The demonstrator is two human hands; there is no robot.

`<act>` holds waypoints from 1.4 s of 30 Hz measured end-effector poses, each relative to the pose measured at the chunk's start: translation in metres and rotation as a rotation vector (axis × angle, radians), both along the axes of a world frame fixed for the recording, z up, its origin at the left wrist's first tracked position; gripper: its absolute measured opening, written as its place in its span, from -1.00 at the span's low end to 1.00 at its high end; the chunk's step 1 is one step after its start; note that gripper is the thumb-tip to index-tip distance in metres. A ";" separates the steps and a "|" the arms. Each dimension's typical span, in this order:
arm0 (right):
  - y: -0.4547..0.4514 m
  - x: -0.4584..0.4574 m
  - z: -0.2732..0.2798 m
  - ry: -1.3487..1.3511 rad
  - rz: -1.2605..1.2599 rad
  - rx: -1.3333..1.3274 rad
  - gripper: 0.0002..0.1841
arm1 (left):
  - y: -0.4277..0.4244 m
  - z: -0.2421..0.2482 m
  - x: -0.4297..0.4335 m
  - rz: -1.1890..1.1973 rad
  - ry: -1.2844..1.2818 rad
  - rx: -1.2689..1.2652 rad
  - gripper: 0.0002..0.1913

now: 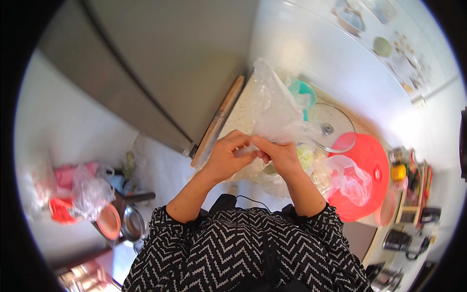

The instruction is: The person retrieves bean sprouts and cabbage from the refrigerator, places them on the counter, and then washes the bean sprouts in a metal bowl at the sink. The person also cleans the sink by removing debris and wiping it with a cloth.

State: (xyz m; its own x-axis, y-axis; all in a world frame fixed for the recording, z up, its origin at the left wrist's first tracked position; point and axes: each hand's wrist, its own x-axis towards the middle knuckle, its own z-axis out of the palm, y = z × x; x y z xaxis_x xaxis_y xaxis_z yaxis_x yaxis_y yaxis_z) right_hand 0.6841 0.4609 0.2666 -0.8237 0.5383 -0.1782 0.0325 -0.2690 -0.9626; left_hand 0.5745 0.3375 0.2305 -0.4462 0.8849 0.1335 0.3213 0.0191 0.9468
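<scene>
Between my two hands a thin, translucent plastic bag (274, 106) is gathered by one edge, and its body spreads away from me over the speckled counter (239, 115). My left hand (230, 155) pinches the edge with thumb and fingers. Close against it, my right hand (275, 151) grips the same bag, thumb on top. Below and to the right of my right hand lies pale green produce (305, 155), partly wrapped in clear plastic and partly hidden by the hand. What the held bag contains, if anything, I cannot tell.
A glass pot lid (334, 127) overlaps a large red plastic lid or basin (368, 179) at right, where a crumpled clear bag (352, 179) lies. Behind the held bag is a turquoise container (306, 94). A grey refrigerator (182, 47) borders the left; pans (132, 222) stand lower left.
</scene>
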 end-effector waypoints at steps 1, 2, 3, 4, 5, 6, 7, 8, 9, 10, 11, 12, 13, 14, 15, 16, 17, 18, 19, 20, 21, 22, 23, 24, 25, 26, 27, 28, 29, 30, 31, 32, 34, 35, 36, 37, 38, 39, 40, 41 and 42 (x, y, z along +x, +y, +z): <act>-0.009 0.003 0.006 -0.002 0.032 -0.002 -0.92 | -0.010 0.001 0.006 0.007 0.018 0.042 -0.75; -0.016 0.006 0.010 0.006 0.062 0.010 -0.91 | -0.016 0.000 0.012 0.012 0.024 0.115 -0.75; -0.023 0.011 0.015 0.019 0.088 0.023 -0.90 | -0.025 0.002 0.020 0.014 0.038 0.186 -0.74; -0.029 0.017 0.019 0.061 0.121 0.044 -0.88 | -0.040 0.006 0.027 -0.022 -0.006 0.099 -0.80; -0.034 0.023 0.022 0.049 0.118 0.014 -0.88 | -0.050 0.009 0.036 -0.016 -0.106 0.065 -0.81; -0.039 0.030 0.024 0.065 0.122 -0.007 -0.88 | -0.060 0.013 0.047 -0.013 -0.197 0.046 -0.82; -0.044 0.037 0.025 0.073 0.121 -0.029 -0.88 | -0.068 0.018 0.058 -0.001 -0.263 0.004 -0.82; -0.048 0.045 0.026 0.093 0.122 -0.051 -0.87 | -0.076 0.022 0.069 0.004 -0.345 0.045 -0.82; -0.052 0.051 0.025 0.107 0.118 -0.065 -0.85 | -0.084 0.025 0.080 0.018 -0.402 0.067 -0.82; -0.056 0.060 0.025 0.114 0.116 -0.084 -0.84 | -0.091 0.028 0.093 0.040 -0.446 0.087 -0.82; -0.061 0.068 0.023 0.129 0.115 -0.099 -0.83 | -0.098 0.031 0.106 0.054 -0.474 0.097 -0.81; -0.068 0.077 0.022 0.142 0.116 -0.113 -0.83 | -0.106 0.033 0.119 0.073 -0.484 0.108 -0.81; -0.075 0.086 0.020 0.149 0.114 -0.125 -0.82 | -0.114 0.035 0.132 0.092 -0.479 0.126 -0.80; -0.082 0.096 0.020 0.145 0.137 -0.134 -0.81 | -0.121 0.036 0.144 0.104 -0.501 0.116 -0.80; -0.088 0.107 0.019 0.134 0.155 -0.139 -0.81 | -0.129 0.038 0.156 0.114 -0.508 0.114 -0.80; -0.094 0.112 0.020 0.135 0.172 -0.133 -0.81 | -0.137 0.039 0.162 0.124 -0.494 0.105 -0.80; -0.099 0.122 0.021 0.124 0.198 -0.157 -0.81 | -0.143 0.041 0.174 0.117 -0.521 0.129 -0.80; -0.103 0.129 0.023 0.122 0.228 -0.177 -0.81 | -0.149 0.043 0.185 0.116 -0.528 0.143 -0.80; -0.108 0.136 0.025 0.125 0.266 -0.193 -0.80 | -0.155 0.044 0.196 0.123 -0.524 0.147 -0.80; -0.112 0.141 0.027 0.126 0.305 -0.238 -0.81 | -0.160 0.046 0.206 0.146 -0.538 0.191 -0.79; -0.115 0.144 0.030 0.131 0.350 -0.280 -0.81 | -0.163 0.048 0.216 0.173 -0.539 0.224 -0.77; -0.120 0.147 0.032 0.126 0.376 -0.315 -0.82 | -0.167 0.049 0.224 0.198 -0.539 0.258 -0.76; -0.125 0.148 0.034 0.137 0.402 -0.328 -0.82 | -0.172 0.051 0.227 0.209 -0.512 0.272 -0.75; -0.130 0.151 0.036 0.133 0.410 -0.341 -0.82 | -0.175 0.053 0.232 0.223 -0.489 0.280 -0.75; -0.134 0.153 0.038 0.142 0.428 -0.357 -0.83 | -0.179 0.054 0.236 0.238 -0.456 0.290 -0.74; -0.136 0.155 0.041 0.113 0.448 -0.312 -0.83 | -0.183 0.056 0.240 0.254 -0.449 0.296 -0.75; -0.137 0.159 0.043 0.095 0.477 -0.269 -0.84 | -0.187 0.056 0.244 0.272 -0.434 0.304 -0.75; -0.138 0.163 0.046 0.091 0.519 -0.229 -0.84 | -0.192 0.056 0.247 0.286 -0.408 0.312 -0.75; -0.138 0.168 0.048 0.094 0.530 -0.121 -0.85 | -0.197 0.056 0.250 0.310 -0.410 0.318 -0.76; -0.138 0.173 0.050 0.111 0.554 -0.015 -0.86 | -0.203 0.056 0.251 0.332 -0.401 0.325 -0.77; -0.141 0.178 0.051 0.099 0.565 0.099 -0.87 | -0.210 0.056 0.252 0.359 -0.391 0.333 -0.77; -0.148 0.182 0.050 0.171 0.579 0.146 -0.91 | -0.216 0.056 0.253 0.378 -0.386 0.353 -0.78; -0.166 0.189 0.047 0.240 0.575 0.245 -0.99 | -0.226 0.055 0.258 0.417 -0.387 0.383 -0.80; -0.176 0.189 0.045 0.271 0.555 0.313 -0.99 | -0.232 0.055 0.261 0.445 -0.360 0.352 -0.79; -0.189 0.186 0.042 0.298 0.542 0.379 -0.98 | -0.239 0.055 0.264 0.475 -0.333 0.321 -0.79; -0.199 0.183 0.039 0.327 0.532 0.427 -0.97 | -0.245 0.055 0.266 0.509 -0.291 0.285 -0.79; -0.208 0.181 0.038 0.353 0.531 0.493 -0.99 | -0.253 0.056 0.269 0.543 -0.266 0.270 -0.79; -0.217 0.179 0.037 0.349 0.547 0.499 -0.99 | -0.260 0.057 0.271 0.578 -0.229 0.249 -0.80; -0.225 0.177 0.037 0.340 0.562 0.497 -0.98 | -0.268 0.057 0.273 0.610 -0.192 0.227 -0.80; -0.232 0.176 0.036 0.325 0.576 0.481 -0.98 | -0.275 0.058 0.274 0.649 -0.134 0.192 -0.83; -0.239 0.175 0.037 0.323 0.586 0.497 -0.97 | -0.282 0.058 0.275 0.684 -0.077 0.157 -0.87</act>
